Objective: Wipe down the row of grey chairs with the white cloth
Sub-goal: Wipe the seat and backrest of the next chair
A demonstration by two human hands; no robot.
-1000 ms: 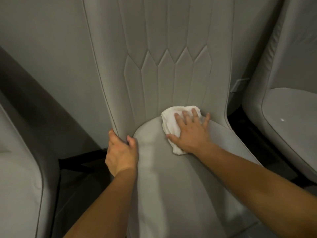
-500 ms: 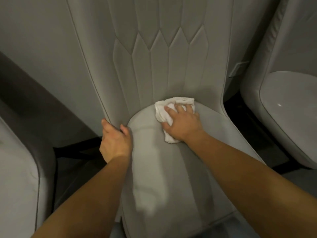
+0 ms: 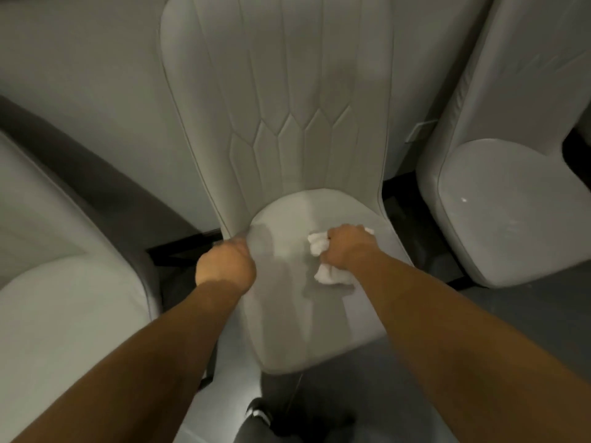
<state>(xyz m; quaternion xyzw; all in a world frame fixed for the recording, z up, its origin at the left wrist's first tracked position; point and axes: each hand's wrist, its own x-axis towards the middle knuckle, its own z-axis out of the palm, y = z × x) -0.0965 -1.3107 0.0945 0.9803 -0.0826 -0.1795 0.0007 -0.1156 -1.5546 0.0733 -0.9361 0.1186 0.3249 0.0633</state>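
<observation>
Plain pale grey wall (image 3: 80,75) behind, dark band (image 3: 96,174) running along it low on left. Small wall plate (image 3: 419,131) at right. Dark grey floor (image 3: 524,302) below, shadowed near wall. Dim, soft light; faint sheen on surfaces.

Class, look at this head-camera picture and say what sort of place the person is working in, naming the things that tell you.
Probably a hall or waiting area with rows of seating. Matching grey chairs stand side by side: the middle chair, another to the right and one to the left, on a dark floor.
</observation>
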